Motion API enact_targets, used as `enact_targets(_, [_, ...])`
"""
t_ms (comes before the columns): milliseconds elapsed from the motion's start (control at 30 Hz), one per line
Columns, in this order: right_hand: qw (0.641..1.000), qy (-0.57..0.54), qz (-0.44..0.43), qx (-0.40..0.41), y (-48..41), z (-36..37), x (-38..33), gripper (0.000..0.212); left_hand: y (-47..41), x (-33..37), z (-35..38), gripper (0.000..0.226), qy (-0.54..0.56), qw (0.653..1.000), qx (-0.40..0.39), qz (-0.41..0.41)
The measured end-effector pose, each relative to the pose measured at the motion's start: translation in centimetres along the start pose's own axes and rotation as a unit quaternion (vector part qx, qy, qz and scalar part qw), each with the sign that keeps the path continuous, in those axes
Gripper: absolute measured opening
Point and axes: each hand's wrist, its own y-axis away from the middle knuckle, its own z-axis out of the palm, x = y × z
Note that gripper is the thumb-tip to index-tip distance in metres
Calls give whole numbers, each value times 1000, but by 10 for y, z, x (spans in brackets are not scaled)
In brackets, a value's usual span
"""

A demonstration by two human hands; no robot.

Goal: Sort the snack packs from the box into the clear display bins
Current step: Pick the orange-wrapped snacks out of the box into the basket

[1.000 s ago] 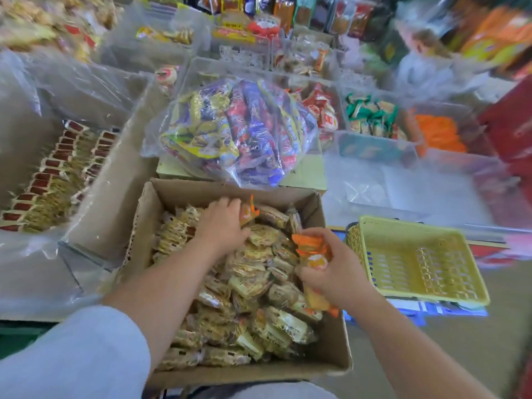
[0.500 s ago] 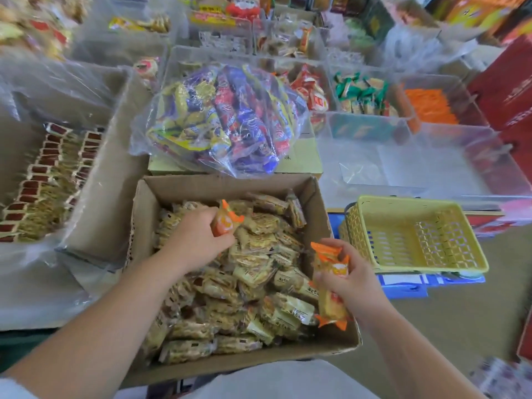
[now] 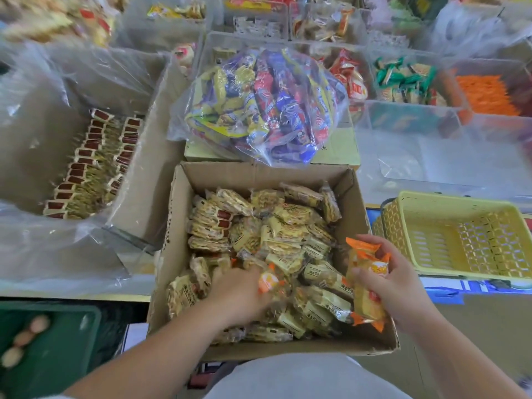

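Left hand (image 3: 239, 292) moved nearer, holding orange pack (image 3: 267, 281).

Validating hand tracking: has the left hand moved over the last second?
Yes. The left hand has pulled back toward the person, from the far half of the cardboard box to its near half, a small orange pack at its fingertips.

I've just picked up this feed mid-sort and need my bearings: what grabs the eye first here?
The open cardboard box at centre, heaped with pale yellow snack packs, dominates. The right hand grips bright orange packs over its right edge, while the blurred left hand holds a small orange pack down among the heap. Behind the box sits a bulging clear bag of purple, red and yellow snacks.
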Motion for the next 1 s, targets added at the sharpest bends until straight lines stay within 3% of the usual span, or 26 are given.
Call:
enact_targets(100, [1000,-6,-2,-1,-1,-1,3,54,16,24,12,49,46,995,-32,77])
enact_targets(167, [1000,-7,-4,-2,-1,0,2,53,17,29,8,41,76,993,-26,87])
enact_targets(300, [1000,11,-11,-13,0,0,0,52,7,9,-22,16,120,981,149,34])
enact_targets(367, [1000,15,-8,-18,-1,0,0,52,0,-15,-40,25,79,969,233,-3])
enact_targets(400, [1000,16,-9,-18,-1,0,0,52,-3,-28,-48,28,47,970,237,-20])
enact_targets(467, [1000,14,-11,-15,0,1,-1,53,-8,-50,-53,25,8,984,171,-54])
enact_targets(533, [1000,16,-11,-16,1,2,-1,57,-13,-59,-47,20,41,993,87,-72])
enact_targets(600, [1000,19,-11,-21,1,1,0,59,-16,-57,-35,21,73,992,61,-85])
enact_targets(733, [1000,10,-17,-21,0,-1,3,59,-19,-39,-7,54,-24,983,133,-122])
enact_targets(833, [999,6,-22,-26,0,-3,5,60,-18,-29,-3,46,-33,979,169,-111])
enact_targets(1000, [999,-10,-29,-37,-1,-5,7,61,-1,-21,-32,34,67,962,247,-99])
